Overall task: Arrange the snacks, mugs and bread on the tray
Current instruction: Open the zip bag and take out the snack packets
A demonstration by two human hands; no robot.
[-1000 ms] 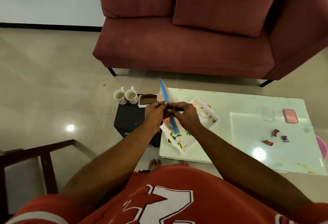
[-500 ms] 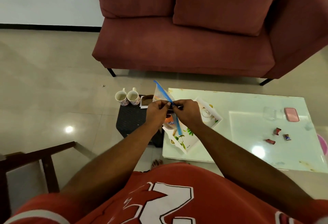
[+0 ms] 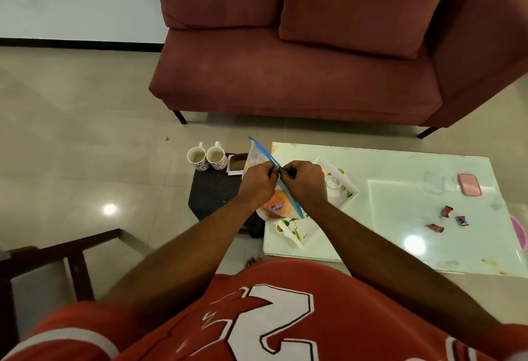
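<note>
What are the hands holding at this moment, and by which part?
Both the left hand and right hand pinch the clear zip bag at its blue seal strip, near the middle, fingertips almost meeting.

The person wears a red shirt [image 3: 257, 317] that fills the bottom of the frame. On the front, in the lower middle, there is a big white number [image 3: 274, 329] with a dark line around its edge. Small white marks sit just to the left of it. At the lower left corner the short sleeve [image 3: 65, 337] ends in a pale stripe. At the lower right corner another sleeve edge [image 3: 468, 346] shows a bit of white and dark trim. Both arms are bare from the sleeves down to the left hand [image 3: 257, 182] and the right hand [image 3: 305, 179]. No rings, watch or bands can be seen.
</note>
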